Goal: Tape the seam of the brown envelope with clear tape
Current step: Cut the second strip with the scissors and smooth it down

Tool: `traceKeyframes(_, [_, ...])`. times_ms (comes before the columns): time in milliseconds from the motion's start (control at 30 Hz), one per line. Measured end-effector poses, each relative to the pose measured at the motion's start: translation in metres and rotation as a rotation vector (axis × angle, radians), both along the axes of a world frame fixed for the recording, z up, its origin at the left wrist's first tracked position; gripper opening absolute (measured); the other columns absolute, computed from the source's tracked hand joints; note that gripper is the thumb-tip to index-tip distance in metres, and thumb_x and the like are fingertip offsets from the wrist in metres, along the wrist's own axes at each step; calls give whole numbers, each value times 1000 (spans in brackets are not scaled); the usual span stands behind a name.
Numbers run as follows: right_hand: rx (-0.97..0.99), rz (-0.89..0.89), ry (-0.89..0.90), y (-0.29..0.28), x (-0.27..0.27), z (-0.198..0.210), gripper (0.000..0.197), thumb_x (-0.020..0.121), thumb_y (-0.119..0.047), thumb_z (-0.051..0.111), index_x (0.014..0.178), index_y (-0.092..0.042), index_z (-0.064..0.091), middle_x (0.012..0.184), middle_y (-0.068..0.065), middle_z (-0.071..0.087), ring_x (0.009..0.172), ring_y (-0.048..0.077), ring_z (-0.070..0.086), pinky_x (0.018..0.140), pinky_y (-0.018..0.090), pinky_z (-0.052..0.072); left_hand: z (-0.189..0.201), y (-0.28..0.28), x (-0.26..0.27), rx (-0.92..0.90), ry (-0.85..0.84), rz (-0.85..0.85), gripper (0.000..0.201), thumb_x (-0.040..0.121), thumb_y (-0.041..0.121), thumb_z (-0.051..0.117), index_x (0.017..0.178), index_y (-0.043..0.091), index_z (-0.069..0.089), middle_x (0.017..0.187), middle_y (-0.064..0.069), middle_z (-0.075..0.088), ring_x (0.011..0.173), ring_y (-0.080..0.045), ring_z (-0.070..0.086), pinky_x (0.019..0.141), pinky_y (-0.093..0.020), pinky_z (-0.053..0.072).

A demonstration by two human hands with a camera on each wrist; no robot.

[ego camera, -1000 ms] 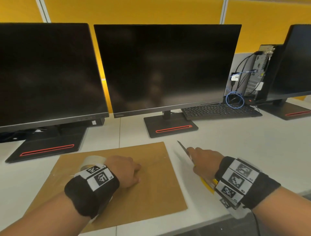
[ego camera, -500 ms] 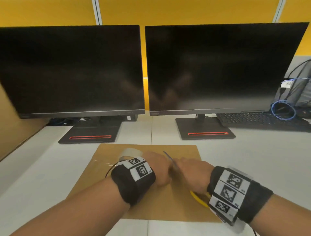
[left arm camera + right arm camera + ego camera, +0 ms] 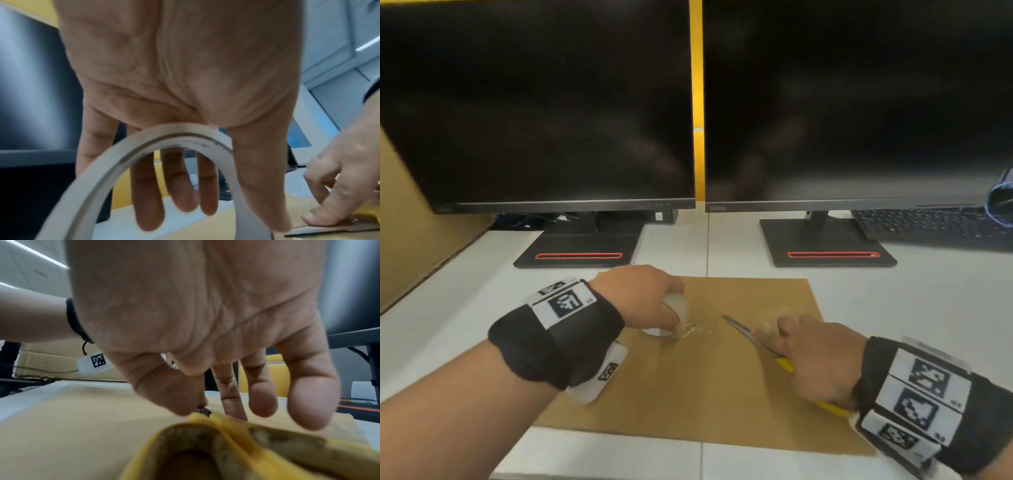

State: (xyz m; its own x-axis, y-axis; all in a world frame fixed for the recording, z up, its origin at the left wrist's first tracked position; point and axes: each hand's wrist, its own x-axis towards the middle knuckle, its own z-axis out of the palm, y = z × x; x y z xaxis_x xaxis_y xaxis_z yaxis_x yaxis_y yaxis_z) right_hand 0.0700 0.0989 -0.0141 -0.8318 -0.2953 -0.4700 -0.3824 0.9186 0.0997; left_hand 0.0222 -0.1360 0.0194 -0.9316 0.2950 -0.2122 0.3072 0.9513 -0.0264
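— Open desk [image 3: 914, 308] right of the envelope [image 3: 722, 383]?
— Bare, yes. Blocked behind by two monitor bases [image 3: 825, 243], keyboard [image 3: 928, 226] far right; cardboard panel [image 3: 410, 222] walling the left.

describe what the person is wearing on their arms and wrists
Both forearms are bare, with no sleeves. Each wrist carries a wide black band with white rectangular tags printed with black square-pattern codes: two show on top of the left band, three on the right band. A small white module with another code hangs under the left wrist, with a thin dark cable.
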Motion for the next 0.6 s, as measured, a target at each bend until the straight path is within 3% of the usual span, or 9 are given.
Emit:
traceKeyframes(100, [8,-14,-56,5,-1,4,87,83,-10,45,149,-45,0,129,1,34,106,25,48,78,30,43,-3,-8,-3,72,-3,23,50,76,65,61,116,36,55,89,12,54,91,-15,56,79,-31,49])
traceKeyframes(233, [-5,43,24,12,2,3,76,90,-6,38,150,-42,6,128,2,41,109,29,54,84,35,47,-7,-14,-6,98,-13,10,49,77,72,54,114,39,54,92,14,53,89,-13,54,76,-30,46])
traceKeyframes(367, [-27,78,90,16,3,-4,77,91,-2,39,151,-35,4,130,5,40,103,30,58,73,31,41,-9,-16,-6,127,-26,-3,47,76,71,55,114,44,53,101,13,59,93,-13,58,83,-34,52])
traceKeyframes(500, [-108,53,137,22,-7,-5,63,97,-11,37,152,-28,12,134,4,50,117,25,55,95,30,45,-9,-17,-6,159,-42,-5,46,76,69,58,115,44,54,105,13,61,94,-11,59,86,-37,53])
traceKeyframes(600, [-170,68,144,24,-12,-1,49,98,-18,36,145,-32,31,128,0,50,113,25,56,94,30,44,-9,-18,-6,190,-51,-14,43,75,69,60,110,44,55,101,15,61,91,-9,58,85,-38,53])
